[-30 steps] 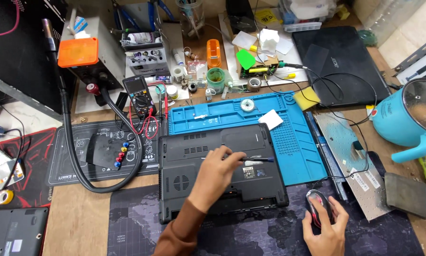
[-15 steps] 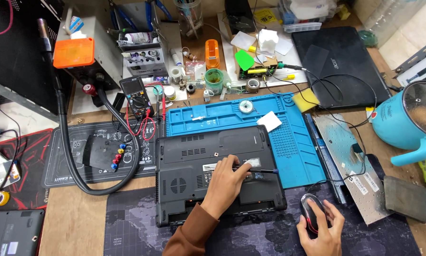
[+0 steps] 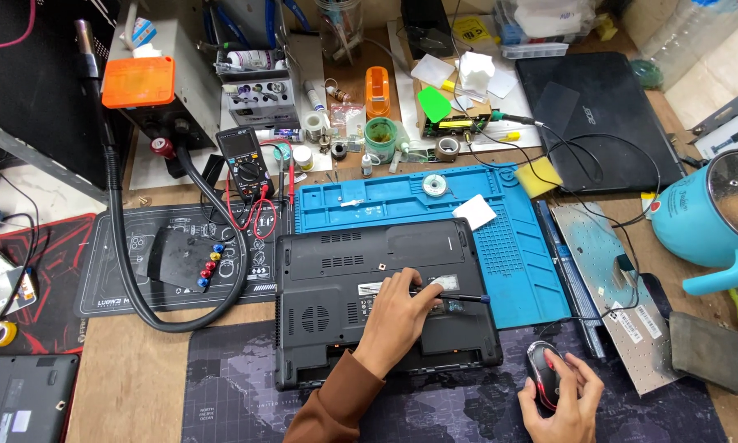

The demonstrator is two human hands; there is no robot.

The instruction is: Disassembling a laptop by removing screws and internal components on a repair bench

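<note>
On a cluttered workbench, left hand (image 3: 398,316) shifted lower on upturned black plastic laptop (image 3: 381,299), pinching slim dark screwdriver (image 3: 455,297); right hand (image 3: 568,400) cupped over black-and-red mouse (image 3: 543,384).

My left grip (image 3: 398,316) bare, rust-brown long sleeve (image 3: 328,410) bunched at its wrist toward seven o'clock, right grip (image 3: 562,402) bare, unsleeved

Wooden bench (image 3: 131,377) bears a blue mat (image 3: 517,246), dark desk mat (image 3: 238,394) and upturned laptop (image 3: 336,279)
</note>
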